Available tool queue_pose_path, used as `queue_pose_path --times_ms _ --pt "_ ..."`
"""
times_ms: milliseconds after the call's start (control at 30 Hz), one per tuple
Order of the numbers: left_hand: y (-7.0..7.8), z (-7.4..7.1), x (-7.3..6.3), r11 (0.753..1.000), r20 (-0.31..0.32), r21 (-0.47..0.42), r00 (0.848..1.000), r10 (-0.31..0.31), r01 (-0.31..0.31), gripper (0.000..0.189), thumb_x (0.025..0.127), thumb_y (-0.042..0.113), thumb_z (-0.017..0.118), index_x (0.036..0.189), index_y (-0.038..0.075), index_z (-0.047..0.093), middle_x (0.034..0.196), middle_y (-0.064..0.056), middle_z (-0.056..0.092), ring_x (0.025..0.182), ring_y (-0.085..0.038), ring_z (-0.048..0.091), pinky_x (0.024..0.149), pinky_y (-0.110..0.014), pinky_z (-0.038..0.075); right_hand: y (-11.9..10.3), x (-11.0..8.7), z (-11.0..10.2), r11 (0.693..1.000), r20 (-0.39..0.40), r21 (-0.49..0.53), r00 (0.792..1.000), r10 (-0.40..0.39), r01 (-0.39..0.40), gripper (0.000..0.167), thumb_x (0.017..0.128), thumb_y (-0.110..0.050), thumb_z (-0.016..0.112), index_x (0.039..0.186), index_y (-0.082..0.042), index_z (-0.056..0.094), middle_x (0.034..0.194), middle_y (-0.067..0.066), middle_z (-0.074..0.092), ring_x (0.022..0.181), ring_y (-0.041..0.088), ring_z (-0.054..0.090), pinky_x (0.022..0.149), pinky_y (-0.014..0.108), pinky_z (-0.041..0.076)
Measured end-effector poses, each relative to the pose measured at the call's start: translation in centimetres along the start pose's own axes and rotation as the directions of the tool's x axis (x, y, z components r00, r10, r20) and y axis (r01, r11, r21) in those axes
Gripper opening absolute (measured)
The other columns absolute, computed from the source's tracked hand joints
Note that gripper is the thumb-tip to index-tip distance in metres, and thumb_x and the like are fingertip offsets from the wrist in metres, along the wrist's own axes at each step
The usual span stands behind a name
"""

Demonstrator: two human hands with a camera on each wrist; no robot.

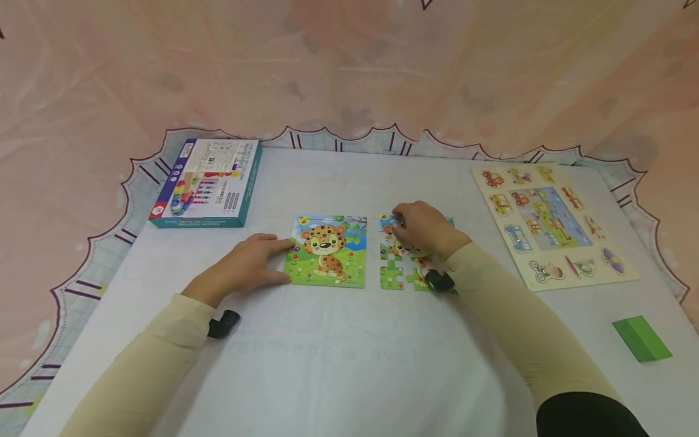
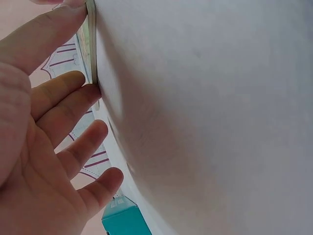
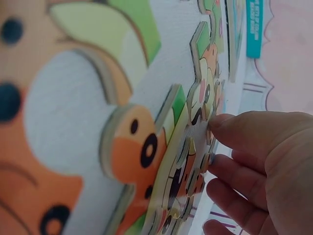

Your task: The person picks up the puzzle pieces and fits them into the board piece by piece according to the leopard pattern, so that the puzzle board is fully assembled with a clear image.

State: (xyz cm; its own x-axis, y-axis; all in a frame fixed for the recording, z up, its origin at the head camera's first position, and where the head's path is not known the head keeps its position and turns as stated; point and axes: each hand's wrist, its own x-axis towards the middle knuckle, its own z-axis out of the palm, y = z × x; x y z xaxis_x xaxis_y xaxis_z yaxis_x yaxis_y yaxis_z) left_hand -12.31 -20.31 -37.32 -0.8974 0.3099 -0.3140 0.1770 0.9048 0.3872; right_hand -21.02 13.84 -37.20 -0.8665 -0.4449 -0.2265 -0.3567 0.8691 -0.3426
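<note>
A leopard picture card lies flat on the white table. My left hand touches its left edge with thumb and fingertips; in the left wrist view the fingers reach out fairly straight beside the card's thin edge. To the card's right, several jigsaw pieces with parts of a similar leopard lie close together, some gaps between them. Over their upper part, my right hand pinches a puzzle piece between thumb and fingers. That hand hides part of the pieces in the head view.
A boxed set with a teal side stands at the back left. At the right lies a wooden picture board with vehicle and toy shapes. A green block sits near the right edge. Behind the table hangs a peach cloth.
</note>
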Motion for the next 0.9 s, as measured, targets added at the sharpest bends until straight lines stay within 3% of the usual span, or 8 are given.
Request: queue_pose_path --times_ms 567,900 --pt "0.2 0.4 0.1 0.997 -0.008 -0.044 0.998 0.056 -0.057 0.073 0.084 0.028 0.082 0.146 0.004 0.051 0.145 -0.021 0.050 0.137 -0.041 0.040 0.114 -0.056 0.032 -0.3 0.1 0.0 0.999 -0.012 -0.033 1.000 -0.004 0.004 0.050 0.099 -0.026 0.061 0.140 0.002 0.054 0.131 0.019 0.061 0.126 0.036 0.052 0.108 0.049 0.042" --pt "0.3 0.3 0.4 0.997 -0.009 -0.061 0.999 0.052 -0.052 0.076 0.083 0.027 0.084 0.147 0.003 0.050 0.147 -0.019 0.050 0.138 -0.039 0.040 0.114 -0.055 0.033 -1.6 0.3 -0.8 0.997 -0.020 -0.031 0.997 -0.075 0.074 0.047 0.099 -0.026 0.056 0.138 0.001 0.056 0.131 0.017 0.062 0.125 0.036 0.053 0.108 0.048 0.042"
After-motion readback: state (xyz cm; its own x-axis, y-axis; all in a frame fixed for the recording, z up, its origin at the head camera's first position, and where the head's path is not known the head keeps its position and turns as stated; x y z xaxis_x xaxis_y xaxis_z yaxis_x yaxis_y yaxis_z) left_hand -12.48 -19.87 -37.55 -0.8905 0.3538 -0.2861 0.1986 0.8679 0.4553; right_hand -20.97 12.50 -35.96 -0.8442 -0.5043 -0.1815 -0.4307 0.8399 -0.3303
